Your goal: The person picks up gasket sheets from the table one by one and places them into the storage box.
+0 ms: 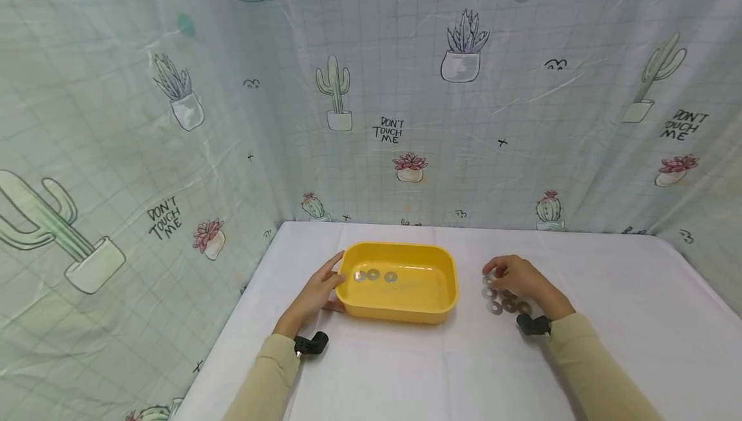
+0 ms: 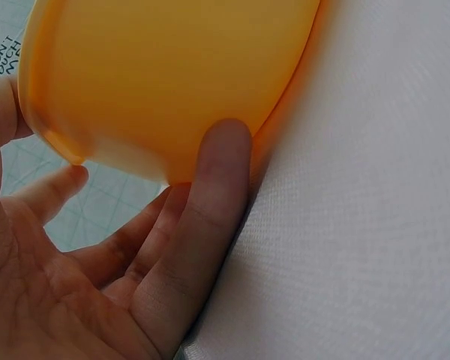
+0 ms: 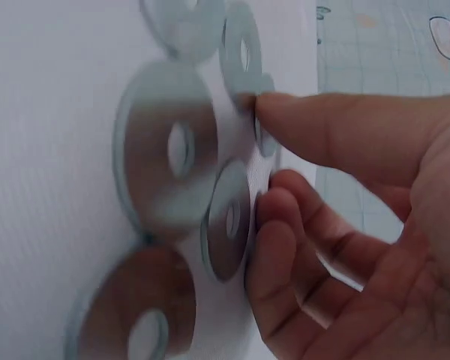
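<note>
A yellow plastic tray (image 1: 397,313) stands on the white table with several flat metal washers (image 1: 391,277) inside, toward its left. My left hand (image 1: 313,292) holds the tray's left end. In the left wrist view the thumb (image 2: 223,172) lies against the outer wall, and another finger reaches the rim. To the right of the tray, my right hand (image 1: 518,277) is over a loose group of metal washers (image 1: 509,306). The right wrist view has the thumb tip at a washer (image 3: 265,139), with the other fingers curled beside it; the far side of this pinch is hidden.
A white cloth covers the table (image 1: 377,369). Behind and at the left hangs a pale green curtain (image 1: 359,170) printed with cacti. Each wrist carries a black camera, the left one (image 1: 312,344) close to the tray's front left corner.
</note>
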Demonstrator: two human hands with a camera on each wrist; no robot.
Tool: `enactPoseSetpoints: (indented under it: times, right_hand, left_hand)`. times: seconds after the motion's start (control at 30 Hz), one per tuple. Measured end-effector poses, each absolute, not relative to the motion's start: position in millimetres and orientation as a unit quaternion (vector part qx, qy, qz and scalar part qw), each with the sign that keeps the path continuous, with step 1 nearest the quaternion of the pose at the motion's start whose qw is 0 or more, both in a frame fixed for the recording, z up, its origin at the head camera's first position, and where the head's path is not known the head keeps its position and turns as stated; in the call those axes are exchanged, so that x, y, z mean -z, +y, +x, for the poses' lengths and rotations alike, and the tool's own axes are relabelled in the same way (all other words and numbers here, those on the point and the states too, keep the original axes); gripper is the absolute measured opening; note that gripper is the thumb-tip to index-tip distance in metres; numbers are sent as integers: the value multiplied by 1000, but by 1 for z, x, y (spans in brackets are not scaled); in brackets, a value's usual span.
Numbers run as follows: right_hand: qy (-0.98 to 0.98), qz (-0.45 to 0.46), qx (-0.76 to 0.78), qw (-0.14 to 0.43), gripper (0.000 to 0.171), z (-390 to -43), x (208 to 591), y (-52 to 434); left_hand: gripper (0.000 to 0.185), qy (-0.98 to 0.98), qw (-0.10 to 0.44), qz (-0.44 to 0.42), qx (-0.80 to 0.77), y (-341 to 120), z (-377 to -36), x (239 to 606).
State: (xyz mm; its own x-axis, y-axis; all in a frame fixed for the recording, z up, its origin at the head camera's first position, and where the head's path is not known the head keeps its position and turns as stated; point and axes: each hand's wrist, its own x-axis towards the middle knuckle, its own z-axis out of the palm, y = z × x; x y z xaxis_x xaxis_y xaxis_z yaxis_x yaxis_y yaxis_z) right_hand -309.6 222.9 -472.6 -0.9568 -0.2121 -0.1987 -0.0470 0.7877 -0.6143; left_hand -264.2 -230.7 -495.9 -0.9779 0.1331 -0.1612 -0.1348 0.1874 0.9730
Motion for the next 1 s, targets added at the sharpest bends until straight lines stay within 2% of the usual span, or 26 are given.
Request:
enactPoseSetpoints:
  times: [0.27,0.73,1.0]
  right_hand:
    - [933,-130,310,128,24,-315,471,230]
    - [922,-164,317,152,18,-317,477,231]
    - [928,-153,289,176,20,-321,474,226]
  left_hand:
    - [61,764,105,4,-637,-232,-267,495]
    - [62,762,103,6,-640,-231,-263,499]
    - [62,763,105,4,-638,-231,-264,497]
